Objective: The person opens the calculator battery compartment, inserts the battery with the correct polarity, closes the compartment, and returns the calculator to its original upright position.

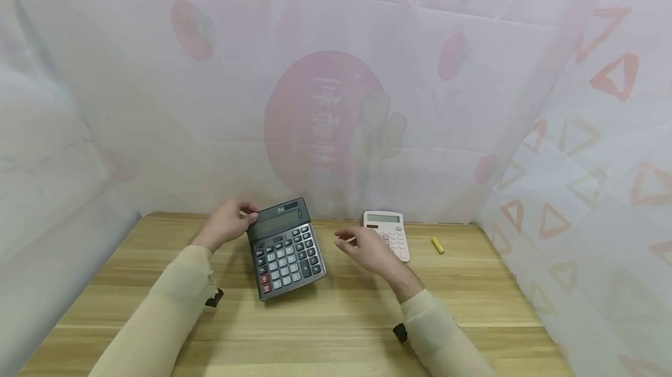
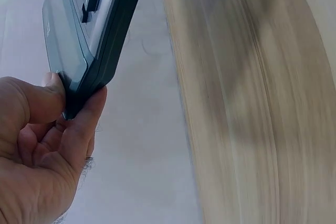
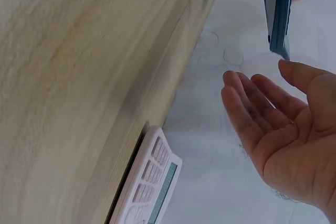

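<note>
A large dark grey calculator (image 1: 287,248) is held up off the table, tilted, its keys and screen facing the head camera. My left hand (image 1: 231,222) pinches its upper left corner; in the left wrist view the thumb of that hand (image 2: 42,145) lies on the screen side and the fingers behind. To the right of the calculator, apart from it, my right hand (image 1: 367,248) holds nothing, and its fingers are loosely bent in the right wrist view. Partly behind that hand lies a small white-pink calculator (image 1: 396,240), also seen in the right wrist view.
A short yellow stick (image 1: 437,245) lies right of the small calculator on the wooden table (image 1: 315,336). Pale printed cloth (image 1: 226,103) hangs along the table's back edge and both sides.
</note>
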Demonstrator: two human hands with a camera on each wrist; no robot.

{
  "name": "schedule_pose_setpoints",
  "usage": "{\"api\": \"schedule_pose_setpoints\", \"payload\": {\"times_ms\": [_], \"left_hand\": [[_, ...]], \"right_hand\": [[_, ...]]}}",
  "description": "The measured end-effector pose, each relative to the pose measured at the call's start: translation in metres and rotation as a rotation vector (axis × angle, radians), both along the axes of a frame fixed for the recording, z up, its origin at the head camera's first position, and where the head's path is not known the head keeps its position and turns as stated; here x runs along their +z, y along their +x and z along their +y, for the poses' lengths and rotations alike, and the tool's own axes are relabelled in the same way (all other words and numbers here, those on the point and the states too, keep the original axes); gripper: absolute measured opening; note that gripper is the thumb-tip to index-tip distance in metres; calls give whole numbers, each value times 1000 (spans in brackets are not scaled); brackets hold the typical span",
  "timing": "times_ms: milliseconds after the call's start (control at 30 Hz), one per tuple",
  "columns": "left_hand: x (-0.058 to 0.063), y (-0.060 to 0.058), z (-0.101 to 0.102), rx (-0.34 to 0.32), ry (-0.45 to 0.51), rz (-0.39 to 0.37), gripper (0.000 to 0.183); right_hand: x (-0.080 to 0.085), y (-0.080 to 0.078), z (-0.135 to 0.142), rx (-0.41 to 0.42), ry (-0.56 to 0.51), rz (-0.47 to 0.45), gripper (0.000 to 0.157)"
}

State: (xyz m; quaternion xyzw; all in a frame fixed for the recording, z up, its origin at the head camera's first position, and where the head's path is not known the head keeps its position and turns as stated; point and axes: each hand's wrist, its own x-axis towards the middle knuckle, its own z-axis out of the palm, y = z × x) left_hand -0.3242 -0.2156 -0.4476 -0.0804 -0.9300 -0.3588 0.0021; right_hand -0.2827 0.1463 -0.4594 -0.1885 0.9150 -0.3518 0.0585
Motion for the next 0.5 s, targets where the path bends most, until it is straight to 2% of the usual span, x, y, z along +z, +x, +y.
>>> {"api": "schedule_pose_setpoints", "payload": {"times_ms": [167,300,500], "left_hand": [[-1,0,10,21,41,12,24],[-3,1,17,57,83,6,26],[-3,3,21,75,149,-12,29]], "right_hand": [[-1,2,-6,34,-145,-103,45],[-2,4,-9,47,-217,-166,53],[-5,4,-14,-13,-339,-209,48]]}}
